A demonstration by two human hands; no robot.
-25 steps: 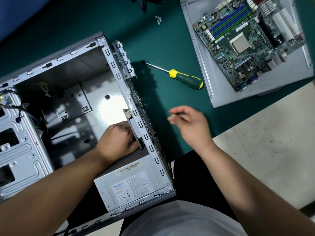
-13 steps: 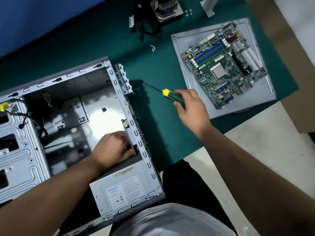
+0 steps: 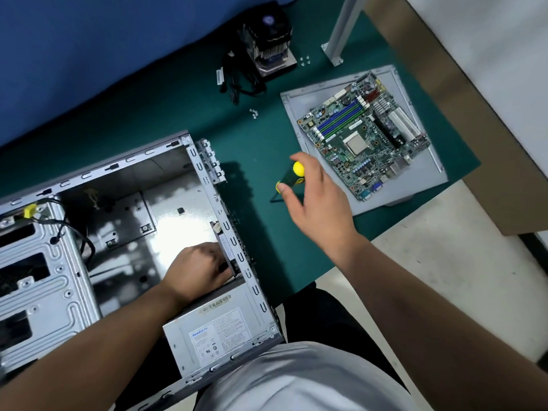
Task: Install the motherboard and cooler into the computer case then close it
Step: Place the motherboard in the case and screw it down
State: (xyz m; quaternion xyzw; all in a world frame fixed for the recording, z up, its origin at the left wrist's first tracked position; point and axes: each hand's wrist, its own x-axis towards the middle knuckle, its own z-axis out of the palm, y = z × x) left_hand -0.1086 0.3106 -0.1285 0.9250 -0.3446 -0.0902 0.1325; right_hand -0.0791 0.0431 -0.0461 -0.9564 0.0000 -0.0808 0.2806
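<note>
The open grey steel computer case (image 3: 98,221) is lying on its side at the left of the dark green worktop (image 3: 261,149), its interior facing up. The left hand (image 3: 197,269) is reaching inside it, fingers curled around a thin grey metal plate (image 3: 225,247) that is standing against the inside of the case's rear wall, just above the grey boxy power supply with a white label (image 3: 216,333) sitting in the near corner. Black cables with a yellow tag (image 3: 29,209) are trailing along the drive bays at the far left.

The right hand (image 3: 314,191) is hovering over the worktop between the case and the board, gripping the yellow-and-green handle of a screwdriver (image 3: 292,176) between thumb and fingers; its shaft is mostly hidden beneath the hand.

The green rectangular motherboard with blue memory slots and a silver processor (image 3: 364,137) is resting on a flat grey metal side panel (image 3: 299,99) at the right end of the worktop, well apart from the case. The black fan cooler with silver fins (image 3: 269,46) is standing at the far edge of the worktop, beside a tangle of black wires (image 3: 237,84). Small silver screws (image 3: 253,113) are lying between the cooler and the panel, and a few more (image 3: 305,61) are sitting just right of the cooler, near a white metal post (image 3: 344,28).
</note>
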